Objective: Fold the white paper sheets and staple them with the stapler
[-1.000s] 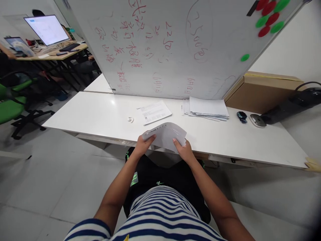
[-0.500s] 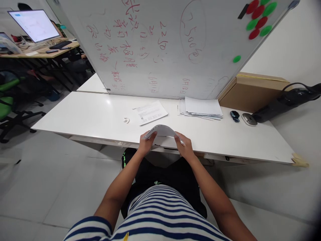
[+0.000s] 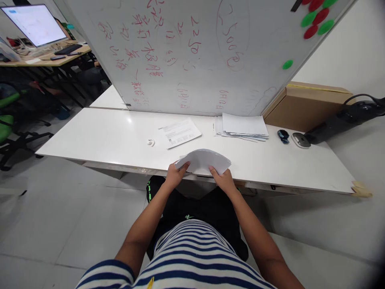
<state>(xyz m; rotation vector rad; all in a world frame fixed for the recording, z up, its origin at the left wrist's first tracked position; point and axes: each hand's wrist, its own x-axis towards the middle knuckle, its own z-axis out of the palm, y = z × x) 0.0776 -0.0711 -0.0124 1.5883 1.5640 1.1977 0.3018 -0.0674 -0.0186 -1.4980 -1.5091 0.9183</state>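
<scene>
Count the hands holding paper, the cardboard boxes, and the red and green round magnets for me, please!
Hands on the paper (left hand, right hand): 2
Cardboard box: 1
Red magnets: 4
Green magnets: 4
Total: 11, counting magnets partly cut off up top.

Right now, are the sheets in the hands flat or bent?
Bent: the sheets arch upward in the middle, with the left hand and right hand gripping opposite ends.
</scene>
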